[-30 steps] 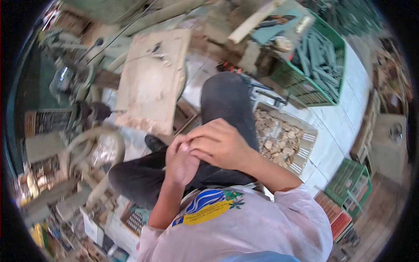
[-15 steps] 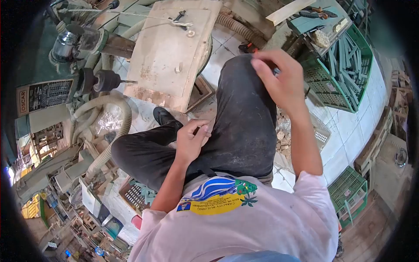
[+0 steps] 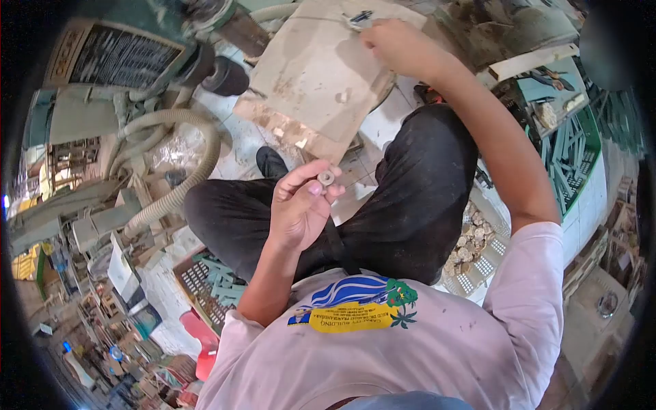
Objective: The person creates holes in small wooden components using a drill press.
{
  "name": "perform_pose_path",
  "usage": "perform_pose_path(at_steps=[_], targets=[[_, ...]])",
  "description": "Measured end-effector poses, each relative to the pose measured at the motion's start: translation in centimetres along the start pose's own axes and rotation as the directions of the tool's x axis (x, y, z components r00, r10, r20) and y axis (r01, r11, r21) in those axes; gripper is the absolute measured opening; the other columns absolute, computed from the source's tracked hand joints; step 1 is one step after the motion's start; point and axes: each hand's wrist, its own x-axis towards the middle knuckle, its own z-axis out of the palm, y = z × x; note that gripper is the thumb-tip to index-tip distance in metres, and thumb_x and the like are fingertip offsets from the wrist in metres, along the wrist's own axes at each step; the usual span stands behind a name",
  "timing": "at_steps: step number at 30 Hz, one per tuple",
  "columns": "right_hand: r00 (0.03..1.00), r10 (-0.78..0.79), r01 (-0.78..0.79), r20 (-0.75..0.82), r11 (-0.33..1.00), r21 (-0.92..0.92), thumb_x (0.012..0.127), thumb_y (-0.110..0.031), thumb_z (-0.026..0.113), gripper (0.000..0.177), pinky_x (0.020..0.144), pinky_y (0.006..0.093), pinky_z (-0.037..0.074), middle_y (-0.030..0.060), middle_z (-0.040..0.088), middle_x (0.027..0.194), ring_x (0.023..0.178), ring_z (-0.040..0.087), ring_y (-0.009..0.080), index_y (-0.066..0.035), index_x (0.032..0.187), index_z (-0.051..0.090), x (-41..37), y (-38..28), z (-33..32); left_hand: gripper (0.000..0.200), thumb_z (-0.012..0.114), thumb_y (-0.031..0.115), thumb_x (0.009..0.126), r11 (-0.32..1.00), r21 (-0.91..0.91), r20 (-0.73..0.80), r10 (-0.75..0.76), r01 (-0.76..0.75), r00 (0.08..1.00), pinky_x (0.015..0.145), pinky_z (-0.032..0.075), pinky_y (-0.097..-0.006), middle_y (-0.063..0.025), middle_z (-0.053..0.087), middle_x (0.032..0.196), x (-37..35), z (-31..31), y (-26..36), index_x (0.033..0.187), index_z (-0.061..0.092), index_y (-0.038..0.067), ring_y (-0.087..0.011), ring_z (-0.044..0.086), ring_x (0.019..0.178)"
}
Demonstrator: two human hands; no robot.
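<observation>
Between the thumb and fingers of my left hand is a small round wooden piece with a hole in its middle, held above my lap. My right hand reaches over the far right part of the wooden board, its fingertips beside a small dark metal tool. Its fingers are bent together, and whatever they hold, if anything, is hidden. Another small pale piece lies on the board.
A drill chuck with a bit points at the board's left edge. A ribbed hose curves at left. Green crate with strips stands right; a basket of wooden pieces is beside my right leg.
My right hand has moved from over my knee to the board's far side. My left hand has turned and risen, now showing the round piece. The view has shifted left.
</observation>
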Motion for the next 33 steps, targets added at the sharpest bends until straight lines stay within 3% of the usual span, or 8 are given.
perform_pose_path(at_steps=[7, 13, 16, 18, 20, 22, 25, 33], targets=[[0.999, -0.048, 0.047, -0.012, 0.993, -0.112, 0.085, -0.004, 0.057, 0.01, 0.082, 0.0468, 0.05, 0.019, 0.062, 0.096, 0.092, 0.063, 0.0392, -0.002, 0.092, 0.064, 0.0, 0.1, 0.7, 0.028, 0.062, 0.005, 0.095, 0.995, -0.078, 0.131, 0.08, -0.07, 0.988, 0.093, 0.052, -0.0388, -0.0175, 0.066, 0.118, 0.4, 0.4, 1.7, 0.122, 0.061, 0.001, -0.0203, 0.065, 0.097], [0.992, 0.041, -0.061, -0.121, 0.985, -0.161, 0.088, -0.007, 0.056, 0.013, 0.079, 0.0478, 0.051, 0.018, 0.061, 0.093, 0.091, 0.062, 0.041, -0.002, 0.098, 0.061, -0.3, -1.6, 0.0, 0.028, 0.063, 0.007, 0.095, 0.982, -0.173, 0.169, 0.108, -0.078, 0.98, 0.095, 0.052, -0.0398, -0.0181, 0.066, 0.117, 0.4, 0.2, 2.1, 0.121, 0.06, 0.0, -0.0212, 0.065, 0.1], [0.976, 0.028, -0.031, -0.214, 0.999, -0.014, 0.084, -0.005, 0.063, 0.006, 0.079, 0.0439, 0.054, 0.0192, 0.065, 0.101, 0.093, 0.065, 0.0398, 0.0, 0.087, 0.064, -1.0, -3.8, -3.2, 0.027, 0.063, 0.008, 0.095, 0.979, -0.186, 0.172, 0.113, -0.081, 0.979, 0.095, 0.052, -0.0397, -0.0175, 0.065, 0.117, 0.5, 0.1, 2.2, 0.121, 0.06, 0.0, -0.0214, 0.065, 0.1], [0.927, 0.186, -0.073, -0.325, 0.941, 0.329, 0.083, -0.005, 0.069, 0.012, 0.077, 0.0376, 0.053, 0.0153, 0.068, 0.094, 0.088, 0.067, 0.0325, 0.0, 0.094, 0.067, -2.2, -7.3, -5.5, 0.027, 0.063, 0.009, 0.095, 0.979, -0.185, 0.167, 0.119, -0.088, 0.979, 0.094, 0.051, -0.0396, -0.0171, 0.065, 0.116, 0.6, 0.2, 2.2, 0.121, 0.061, 0.0, -0.0213, 0.065, 0.1], [0.928, 0.287, -0.042, -0.238, 0.715, 0.698, 0.084, -0.004, 0.071, 0.015, 0.075, 0.031, 0.052, 0.011, 0.07, 0.088, 0.084, 0.067, 0.0226, 0.0, 0.099, 0.07, -4.2, -11.5, -7.1, 0.027, 0.064, 0.011, 0.095, 0.979, -0.148, 0.141, 0.158, -0.137, 0.977, 0.093, 0.051, -0.0394, -0.0167, 0.064, 0.115, 0.6, 0.6, 2.3, 0.119, 0.061, 0.0, -0.0207, 0.065, 0.098], [0.949, 0.173, 0.065, -0.265, 0.715, 0.696, 0.084, 0.0, 0.07, 0.017, 0.075, 0.0279, 0.051, 0.0072, 0.07, 0.088, 0.081, 0.066, 0.0155, 0.001, 0.101, 0.07, -6.2, -14.8, -8.2, 0.027, 0.065, 0.007, 0.094, 0.976, -0.163, 0.127, 0.168, -0.147, 0.978, 0.093, 0.053, -0.0385, -0.0167, 0.065, 0.113, 0.9, 0.8, 2.3, 0.119, 0.06, -0.002, -0.021, 0.067, 0.096], [0.955, 0.173, 0.069, -0.243, 0.663, 0.745, 0.081, -0.001, 0.074, 0.016, 0.069, 0.0284, 0.053, 0.0097, 0.07, 0.089, 0.077, 0.068, 0.019, -0.001, 0.097, 0.071, -7.9, -18.4, -8.2, 0.027, 0.067, 0.004, 0.093, 0.973, -0.167, 0.129, 0.182, -0.16, 0.975, 0.092, 0.056, -0.0368, -0.0156, 0.066, 0.109, 1.0, 0.9, 2.1, 0.118, 0.06, -0.004, -0.021, 0.068, 0.095], [0.935, 0.097, 0.17, -0.34, 0.719, 0.674, 0.08, -0.003, 0.075, 0.017, 0.065, 0.0314, 0.054, 0.0087, 0.071, 0.087, 0.076, 0.068, 0.0241, -0.004, 0.097, 0.071, -9.1, -19.7, -6.2, 0.026, 0.068, 0.003, 0.092, 0.979, -0.03, 0.044, 0.201, -0.2, 0.979, 0.088, 0.058, -0.0324, -0.0113, 0.066, 0.107, 0.3, 2.3, 2.4, 0.116, 0.06, -0.004, -0.018, 0.067, 0.094]])
